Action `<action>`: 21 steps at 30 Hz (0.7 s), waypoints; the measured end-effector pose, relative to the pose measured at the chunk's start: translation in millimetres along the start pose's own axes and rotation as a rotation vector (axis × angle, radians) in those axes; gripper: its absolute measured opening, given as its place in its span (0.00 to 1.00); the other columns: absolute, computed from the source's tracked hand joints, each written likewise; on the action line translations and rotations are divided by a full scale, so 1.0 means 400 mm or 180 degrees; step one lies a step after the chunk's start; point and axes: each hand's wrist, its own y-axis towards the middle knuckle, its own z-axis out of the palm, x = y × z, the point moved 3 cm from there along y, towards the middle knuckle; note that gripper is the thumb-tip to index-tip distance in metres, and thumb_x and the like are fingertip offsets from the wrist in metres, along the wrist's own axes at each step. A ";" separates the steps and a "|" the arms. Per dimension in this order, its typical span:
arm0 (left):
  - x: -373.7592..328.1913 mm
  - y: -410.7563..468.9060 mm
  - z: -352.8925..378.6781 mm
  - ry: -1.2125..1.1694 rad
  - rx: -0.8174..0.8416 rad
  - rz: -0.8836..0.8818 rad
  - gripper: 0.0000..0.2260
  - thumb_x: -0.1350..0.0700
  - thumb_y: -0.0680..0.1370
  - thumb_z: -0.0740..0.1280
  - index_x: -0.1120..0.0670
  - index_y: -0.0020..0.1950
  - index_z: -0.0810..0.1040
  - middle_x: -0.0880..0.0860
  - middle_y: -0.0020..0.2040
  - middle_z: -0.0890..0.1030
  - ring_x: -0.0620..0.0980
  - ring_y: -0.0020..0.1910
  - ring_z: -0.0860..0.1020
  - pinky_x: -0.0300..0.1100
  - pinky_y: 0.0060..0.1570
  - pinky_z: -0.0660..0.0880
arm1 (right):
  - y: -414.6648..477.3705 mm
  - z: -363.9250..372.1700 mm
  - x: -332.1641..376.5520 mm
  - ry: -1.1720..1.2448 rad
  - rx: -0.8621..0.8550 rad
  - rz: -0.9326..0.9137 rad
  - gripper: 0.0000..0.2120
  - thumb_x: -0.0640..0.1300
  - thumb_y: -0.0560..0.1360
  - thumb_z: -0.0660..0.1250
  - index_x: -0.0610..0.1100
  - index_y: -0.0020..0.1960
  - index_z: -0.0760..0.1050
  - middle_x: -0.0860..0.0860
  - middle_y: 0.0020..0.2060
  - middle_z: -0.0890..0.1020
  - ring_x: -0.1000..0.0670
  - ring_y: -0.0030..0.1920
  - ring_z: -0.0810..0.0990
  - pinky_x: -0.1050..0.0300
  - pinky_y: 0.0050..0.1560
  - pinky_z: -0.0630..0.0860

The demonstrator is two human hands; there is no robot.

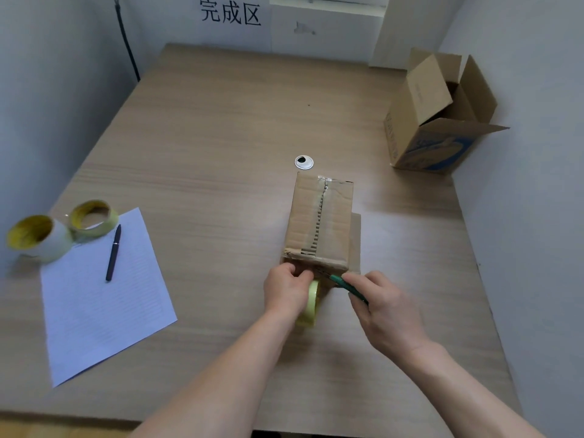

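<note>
- Head view shows the taping of a small cardboard box [320,222] at the cutting step: a strip seems to run from the box's near end to the tape roll [311,303], ready to be severed.
- The left hand [286,287] has its fingers curled round the roll and holds it against the near end of the box.
- The right hand [384,308] grips a green-handled cutting tool [346,284], its tip at the near lower edge of the box, just beside the left fingers. I cannot tell whether it is scissors or a knife.
- The box lies on the table [221,137] right of centre, with its long side running away from the person and a rough seam along its top.
- Next, I judge, the blade must cross the strip between roll and box while the left hand keeps it taut. The fingers are close, so the cut calls for care.
- The table is pale wood grain, with a round cable port [304,162] just beyond the box.
- At the left lie a sheet of paper [104,305] with a pen [113,252] on it, and two spare rolls [93,218] at its far corner.
- An open carton [439,115] stands at the far right by the wall.
- Grey-white walls close in on three sides. A sign [230,12] hangs on the far one, and a dark cable [126,39] runs down the left corner.
</note>
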 end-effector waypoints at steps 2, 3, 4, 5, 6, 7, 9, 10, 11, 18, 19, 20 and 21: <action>-0.003 0.003 -0.001 0.0046 -0.0017 -0.0010 0.16 0.56 0.72 0.71 0.58 0.29 0.69 0.54 0.27 0.71 0.58 0.33 0.68 0.47 0.32 0.62 | 0.001 -0.004 -0.008 0.0044 -0.0005 -0.0026 0.15 0.47 0.72 0.68 0.56 0.59 0.77 0.55 0.43 0.79 0.46 0.35 0.78 0.57 0.27 0.71; -0.006 0.005 -0.001 0.0087 -0.0010 -0.0020 0.14 0.56 0.72 0.71 0.59 0.30 0.72 0.56 0.29 0.74 0.59 0.34 0.71 0.46 0.33 0.64 | -0.007 -0.004 -0.019 0.0119 0.0028 -0.0031 0.15 0.48 0.73 0.67 0.55 0.59 0.78 0.55 0.43 0.79 0.48 0.35 0.78 0.57 0.28 0.71; -0.008 0.009 0.000 0.0116 -0.0003 -0.0013 0.13 0.55 0.72 0.71 0.61 0.32 0.74 0.58 0.30 0.76 0.60 0.35 0.73 0.46 0.34 0.66 | -0.023 -0.004 -0.036 0.0210 0.0092 0.0004 0.16 0.47 0.73 0.67 0.56 0.60 0.78 0.56 0.43 0.78 0.50 0.36 0.77 0.56 0.29 0.72; -0.011 0.013 -0.001 0.0138 0.0004 0.0008 0.13 0.55 0.72 0.71 0.61 0.32 0.75 0.58 0.32 0.78 0.60 0.36 0.75 0.46 0.35 0.66 | -0.047 -0.004 -0.059 0.0293 0.0156 0.0126 0.16 0.47 0.73 0.67 0.56 0.60 0.77 0.57 0.43 0.78 0.51 0.38 0.77 0.55 0.31 0.73; -0.014 0.017 -0.001 0.0152 0.0016 0.0031 0.13 0.55 0.73 0.71 0.60 0.32 0.75 0.58 0.32 0.78 0.60 0.37 0.76 0.45 0.35 0.66 | -0.080 -0.001 -0.094 0.0332 0.0185 0.0359 0.16 0.46 0.73 0.68 0.56 0.60 0.77 0.57 0.44 0.78 0.51 0.39 0.78 0.53 0.33 0.74; -0.017 0.019 -0.001 0.0157 0.0019 0.0052 0.13 0.55 0.73 0.71 0.58 0.31 0.74 0.58 0.33 0.79 0.60 0.37 0.76 0.45 0.35 0.66 | -0.118 0.003 -0.137 0.0310 0.0181 0.0694 0.16 0.44 0.74 0.69 0.55 0.60 0.78 0.56 0.45 0.79 0.49 0.42 0.79 0.51 0.36 0.76; -0.021 0.020 0.001 0.0164 0.0013 0.0064 0.12 0.55 0.73 0.72 0.57 0.32 0.75 0.58 0.35 0.81 0.60 0.40 0.78 0.44 0.36 0.67 | -0.198 0.020 -0.234 0.0118 0.0251 0.1510 0.17 0.42 0.75 0.70 0.51 0.63 0.77 0.51 0.49 0.80 0.42 0.49 0.81 0.47 0.43 0.76; -0.021 0.020 0.003 0.0158 0.0015 0.0068 0.12 0.54 0.73 0.72 0.57 0.32 0.76 0.58 0.36 0.82 0.59 0.40 0.79 0.44 0.36 0.68 | -0.230 0.032 -0.275 0.0017 0.0371 0.1863 0.18 0.42 0.76 0.69 0.51 0.65 0.76 0.48 0.51 0.79 0.40 0.51 0.80 0.45 0.46 0.76; -0.020 0.019 0.005 0.0143 0.0010 0.0063 0.12 0.54 0.73 0.72 0.57 0.32 0.76 0.58 0.36 0.82 0.59 0.41 0.79 0.44 0.36 0.68 | -0.251 0.045 -0.305 -0.0043 0.0538 0.2151 0.19 0.43 0.77 0.66 0.51 0.68 0.74 0.47 0.51 0.77 0.39 0.53 0.78 0.44 0.49 0.75; -0.019 0.017 0.005 0.0202 -0.0038 0.0029 0.12 0.54 0.73 0.72 0.58 0.33 0.77 0.57 0.35 0.82 0.59 0.41 0.80 0.43 0.37 0.68 | -0.097 0.027 -0.225 -0.0398 0.0483 0.1999 0.28 0.54 0.75 0.67 0.50 0.73 0.68 0.43 0.71 0.69 0.40 0.69 0.68 0.42 0.65 0.67; -0.019 0.017 0.007 0.0204 -0.0046 0.0024 0.12 0.54 0.73 0.72 0.58 0.33 0.78 0.57 0.36 0.82 0.59 0.41 0.80 0.43 0.37 0.69 | -0.038 0.004 -0.170 -0.0143 0.0097 0.1482 0.29 0.55 0.74 0.69 0.48 0.72 0.70 0.42 0.72 0.69 0.40 0.70 0.68 0.41 0.66 0.66; -0.018 0.016 0.010 0.0214 -0.0056 0.0016 0.11 0.54 0.73 0.72 0.59 0.34 0.79 0.57 0.36 0.83 0.59 0.41 0.80 0.44 0.37 0.69 | 0.020 -0.014 -0.106 0.0086 -0.0198 0.0896 0.30 0.56 0.72 0.70 0.46 0.71 0.71 0.41 0.71 0.70 0.40 0.71 0.68 0.42 0.67 0.66; -0.019 0.012 0.011 0.0222 -0.0071 0.0015 0.11 0.54 0.73 0.72 0.60 0.35 0.79 0.57 0.37 0.83 0.59 0.41 0.80 0.44 0.38 0.70 | 0.071 -0.020 -0.050 0.0200 -0.0334 0.0361 0.32 0.57 0.71 0.70 0.45 0.71 0.73 0.40 0.71 0.71 0.40 0.72 0.68 0.43 0.68 0.65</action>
